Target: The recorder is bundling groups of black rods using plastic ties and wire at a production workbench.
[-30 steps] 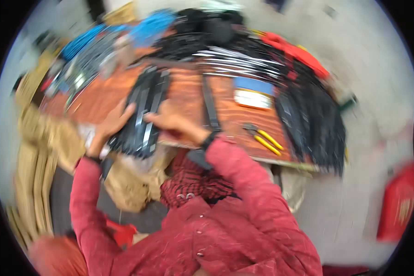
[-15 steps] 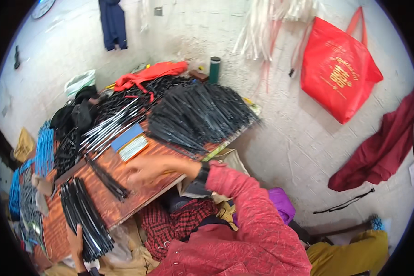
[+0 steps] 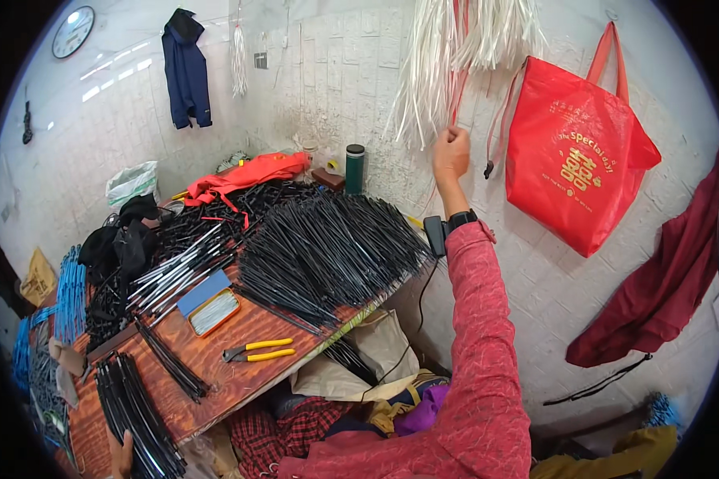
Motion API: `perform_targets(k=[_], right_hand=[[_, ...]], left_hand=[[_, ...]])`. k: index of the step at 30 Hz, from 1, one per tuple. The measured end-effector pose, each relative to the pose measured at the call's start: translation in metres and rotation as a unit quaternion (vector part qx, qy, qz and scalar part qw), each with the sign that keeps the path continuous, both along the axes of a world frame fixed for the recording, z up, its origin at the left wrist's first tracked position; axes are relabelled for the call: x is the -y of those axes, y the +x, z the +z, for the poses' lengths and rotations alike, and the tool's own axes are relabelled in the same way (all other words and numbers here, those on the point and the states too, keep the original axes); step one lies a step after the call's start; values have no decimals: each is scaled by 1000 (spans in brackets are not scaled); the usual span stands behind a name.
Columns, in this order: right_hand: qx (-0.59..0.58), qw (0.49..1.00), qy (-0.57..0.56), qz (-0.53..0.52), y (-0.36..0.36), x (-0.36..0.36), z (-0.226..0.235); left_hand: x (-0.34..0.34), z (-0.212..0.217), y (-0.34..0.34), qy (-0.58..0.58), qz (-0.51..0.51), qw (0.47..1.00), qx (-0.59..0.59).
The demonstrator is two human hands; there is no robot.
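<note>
Using the yellow-handled pliers [image 3: 246,350] as the reference spot here. They're lying on the reddish wood surface [image 3: 224,387], handles pointing right.

Right hand [image 3: 451,152] is way up above and to the right of the pliers, arm stretched out to the wall. Its grip is curled closed, right at the bottom of a red strand [image 3: 458,100] hanging with a bunch of white strips [image 3: 425,72]. Can't tell if it's actually pinching any of them.

Left hand [image 3: 121,455] is down at the bottom of the view, well left of the pliers and nearer the person. It's against the left side of a fat bundle of black strips [image 3: 140,415]. Most of that hand is cut off or hidden, so I can't tell whether its grip is open or wrapped around anything.

Between that bundle and the pliers there's a skinnier black bunch [image 3: 170,359]. Just past the pliers, a bit left, sits an open tin [image 3: 214,312] full of thin pale pieces, with a blue panel [image 3: 203,294] alongside. Beyond the pliers to the right is a huge fanned-out black pile [image 3: 327,255], and much farther right, on the wall, hangs a red bag [image 3: 563,152].
</note>
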State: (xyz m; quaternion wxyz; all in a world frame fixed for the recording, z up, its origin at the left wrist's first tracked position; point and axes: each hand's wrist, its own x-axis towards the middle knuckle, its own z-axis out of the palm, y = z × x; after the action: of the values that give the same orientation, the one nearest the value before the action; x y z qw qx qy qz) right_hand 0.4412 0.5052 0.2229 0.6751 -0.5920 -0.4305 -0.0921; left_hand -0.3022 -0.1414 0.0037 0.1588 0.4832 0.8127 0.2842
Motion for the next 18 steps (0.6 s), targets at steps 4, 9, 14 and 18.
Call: perform_targets(k=[4,9,14,18], right_hand=[[1,999,-49,21,10,-4,-12],[48,996,-75,29,22,-3,-19],[51,994,-87,40,25,1,-24],[38,988,-96,119,26,7,-31]], left_hand=[[18,-31,-33,29,18,999,34],[-5,-16,-9,-2,47,997,56],[-5,-9,-2,-7,57,996,62],[-8,-9,-2,-8,60,996,66]])
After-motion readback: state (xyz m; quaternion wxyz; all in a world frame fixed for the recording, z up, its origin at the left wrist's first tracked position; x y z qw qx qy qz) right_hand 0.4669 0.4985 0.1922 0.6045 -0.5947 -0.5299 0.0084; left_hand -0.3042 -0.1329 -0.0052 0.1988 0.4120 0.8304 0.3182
